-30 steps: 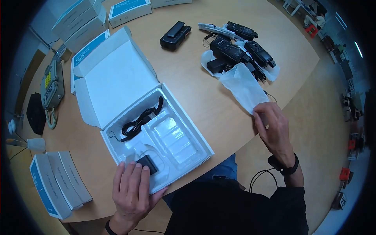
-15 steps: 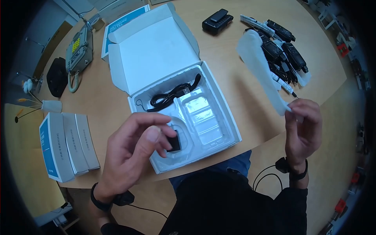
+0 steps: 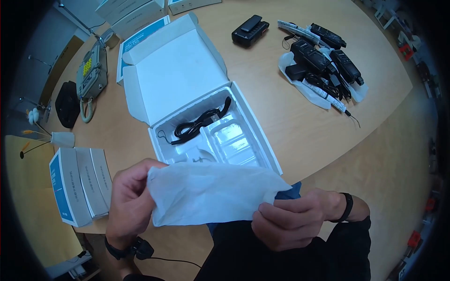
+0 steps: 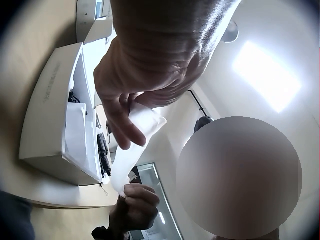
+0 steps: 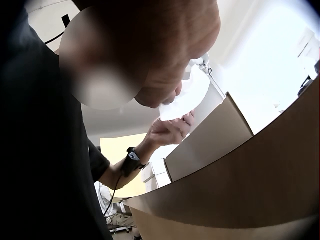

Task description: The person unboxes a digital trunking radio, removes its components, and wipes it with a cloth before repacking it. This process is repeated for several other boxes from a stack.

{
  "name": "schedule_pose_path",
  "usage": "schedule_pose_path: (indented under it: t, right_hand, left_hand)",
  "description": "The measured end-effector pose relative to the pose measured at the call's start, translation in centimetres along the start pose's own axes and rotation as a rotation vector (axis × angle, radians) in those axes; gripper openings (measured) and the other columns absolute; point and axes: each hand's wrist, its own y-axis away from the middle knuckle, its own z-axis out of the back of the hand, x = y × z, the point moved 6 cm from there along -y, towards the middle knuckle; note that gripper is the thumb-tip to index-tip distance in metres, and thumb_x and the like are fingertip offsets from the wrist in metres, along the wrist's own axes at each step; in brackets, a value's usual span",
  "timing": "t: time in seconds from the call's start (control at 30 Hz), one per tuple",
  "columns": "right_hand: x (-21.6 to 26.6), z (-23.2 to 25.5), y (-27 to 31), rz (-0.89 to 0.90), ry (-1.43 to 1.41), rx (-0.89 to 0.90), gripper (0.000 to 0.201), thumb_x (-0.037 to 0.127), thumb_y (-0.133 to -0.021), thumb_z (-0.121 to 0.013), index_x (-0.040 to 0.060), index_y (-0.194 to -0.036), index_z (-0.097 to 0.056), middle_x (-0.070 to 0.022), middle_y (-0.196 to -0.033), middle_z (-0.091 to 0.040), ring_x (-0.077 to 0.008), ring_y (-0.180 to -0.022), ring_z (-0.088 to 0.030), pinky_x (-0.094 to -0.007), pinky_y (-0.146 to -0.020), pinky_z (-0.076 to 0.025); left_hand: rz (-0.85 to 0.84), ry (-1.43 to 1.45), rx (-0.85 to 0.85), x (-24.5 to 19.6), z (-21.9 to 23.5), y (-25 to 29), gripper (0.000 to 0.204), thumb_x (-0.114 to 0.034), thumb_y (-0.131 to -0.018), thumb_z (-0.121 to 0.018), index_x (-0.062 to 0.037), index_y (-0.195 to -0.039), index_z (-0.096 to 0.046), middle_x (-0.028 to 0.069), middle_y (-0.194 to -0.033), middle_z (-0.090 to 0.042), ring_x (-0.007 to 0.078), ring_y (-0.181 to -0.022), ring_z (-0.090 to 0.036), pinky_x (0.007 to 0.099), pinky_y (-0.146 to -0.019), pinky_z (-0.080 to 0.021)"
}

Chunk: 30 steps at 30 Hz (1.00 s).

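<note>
A white translucent sleeve (image 3: 211,194) is stretched between both hands, over the near part of the open white box (image 3: 255,124). The left hand (image 3: 131,199) pinches its left end, and the right hand (image 3: 293,220) grips its lower right corner. In the left wrist view the sleeve (image 4: 131,145) runs from the left hand (image 4: 150,70) down to the right hand (image 4: 136,207). A coiled black cable (image 3: 192,129) lies in the box's tray. The sleeve hides the near part of the tray.
Black radios (image 3: 311,56) and other white sleeves lie in a pile at the back right. A separate black device (image 3: 250,31) is left of them. A phone (image 3: 91,72) and upright boxes (image 3: 79,182) stand at the left, with stacked boxes (image 3: 136,16) behind.
The right hand has brought the sleeve from beside the pile leftward over the box. The left hand has gone from the tray to the sleeve's other end and taken hold of it.
</note>
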Motion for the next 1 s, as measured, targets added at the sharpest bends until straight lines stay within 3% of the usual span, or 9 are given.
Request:
schedule_pose_path:
  t: [0.1, 0.23, 0.27, 0.37, 0.4, 0.53, 0.77, 0.83, 1.0]
  right_hand:
    - [-0.5, -0.4, 0.1, -0.041, -0.036, 0.002, 0.006, 0.004, -0.082, -0.069, 0.005, -0.088, -0.069, -0.0067, -0.099, -0.067, -0.0204, -0.093, -0.067, -0.029, -0.081, -0.058]
    - [-2.1, 0.2, 0.0, -0.118, 0.02, -0.066, 0.015, -0.002, -0.081, -0.072, 0.0062, -0.094, -0.071, -0.009, -0.106, -0.068, -0.0223, -0.092, -0.069, -0.0269, -0.07, -0.059]
    - [-3.2, 0.5, 0.2, -0.236, 0.029, -0.032, 0.013, 0.001, -0.079, -0.074, 0.0054, -0.092, -0.071, -0.0085, -0.103, -0.068, -0.0224, -0.092, -0.069, -0.0282, -0.072, -0.058]
    - [-5.7, 1.6, 1.4, -0.459, 0.084, 0.038, 0.015, 0.003, -0.081, -0.075, 0.0035, -0.095, -0.071, -0.0105, -0.098, -0.068, -0.0245, -0.086, -0.07, -0.0315, -0.067, -0.057]
    - [-6.9, 2.1, 2.1, -0.581, 0.11, 0.046, 0.017, 0.002, -0.082, -0.074, 0.0027, -0.099, -0.069, -0.0115, -0.099, -0.068, -0.0263, -0.086, -0.07, -0.0332, -0.068, -0.057]
    - [-12.8, 3.6, 2.2, -0.762, 0.21, 0.146, 0.027, -0.004, -0.085, -0.07, 0.0009, -0.111, -0.064, -0.0136, -0.107, -0.068, -0.0299, -0.092, -0.068, -0.0377, -0.071, -0.056]
    - [-27.2, -2.0, -0.4, -0.336, 0.515, 0.539, 0.054, -0.009, -0.081, -0.065, 0.0052, -0.133, -0.057, -0.0102, -0.132, -0.063, -0.0308, -0.125, -0.058, -0.0373, -0.1, -0.053]
    - [-29.9, -5.4, 0.5, -0.201, 0.607, 0.651, 0.062, -0.008, -0.081, -0.068, 0.0085, -0.14, -0.054, -0.0085, -0.138, -0.061, -0.0308, -0.131, -0.055, -0.0361, -0.111, -0.048]
    - [-34.2, -9.1, 2.5, -0.378, 0.274, 0.912, 0.073, 0.0, -0.075, -0.08, 0.0127, -0.142, -0.053, -0.0075, -0.135, -0.062, -0.0266, -0.13, -0.056, -0.0398, -0.115, -0.047]
  left_hand:
    - [-0.148, -0.233, -0.166, -1.3, 1.8, 0.5, 0.027, -0.013, -0.103, -0.06, 0.0051, -0.123, -0.061, 0.0111, -0.108, -0.07, 0.0126, -0.091, -0.068, 0.0266, -0.082, -0.054]
    - [-0.704, 0.17, -0.85, -5.5, 5.3, 2.2, 0.032, -0.016, -0.103, -0.059, 0.0052, -0.127, -0.056, 0.0119, -0.111, -0.068, 0.0164, -0.098, -0.068, 0.0262, -0.084, -0.054]
    - [-0.829, -0.08, -1.003, -6.3, 7.3, 2.6, 0.035, -0.02, -0.104, -0.057, 0.0052, -0.128, -0.056, 0.014, -0.107, -0.068, 0.0222, -0.097, -0.069, 0.03, -0.083, -0.056]
    - [-0.895, -0.697, -0.96, -10.9, 7.9, 1.2, 0.035, -0.019, -0.105, -0.055, 0.0055, -0.13, -0.056, 0.0152, -0.107, -0.069, 0.0256, -0.096, -0.069, 0.0315, -0.082, -0.056]
    - [-1.023, -0.351, -0.979, -10.6, 6.4, -0.3, 0.034, -0.016, -0.106, -0.054, 0.0068, -0.131, -0.056, 0.0173, -0.108, -0.07, 0.0258, -0.092, -0.07, 0.0302, -0.078, -0.056]
    - [-1.03, -0.485, -0.758, -11.8, 1.6, -6.5, 0.029, -0.015, -0.106, -0.056, 0.0005, -0.129, -0.067, 0.0098, -0.111, -0.072, 0.0168, -0.099, -0.069, 0.0294, -0.089, -0.056]
    - [-1.065, -0.265, -0.713, -12.4, 4.0, -9.4, 0.026, -0.017, -0.097, -0.074, -0.0011, -0.118, -0.072, 0.0072, -0.099, -0.075, 0.0091, -0.09, -0.069, 0.0236, -0.078, -0.057]
    - [-1.148, -0.217, -0.947, -13.1, 6.3, -7.1, 0.026, -0.016, -0.096, -0.075, 0.0004, -0.116, -0.073, 0.0083, -0.097, -0.075, 0.0097, -0.088, -0.069, 0.0238, -0.078, -0.057]
    - [-1.26, -0.232, -1.031, -14.9, 9.7, -2.9, 0.014, -0.01, -0.095, -0.07, 0.0011, -0.102, -0.069, 0.0087, -0.091, -0.073, 0.013, -0.076, -0.068, 0.028, -0.064, -0.054]
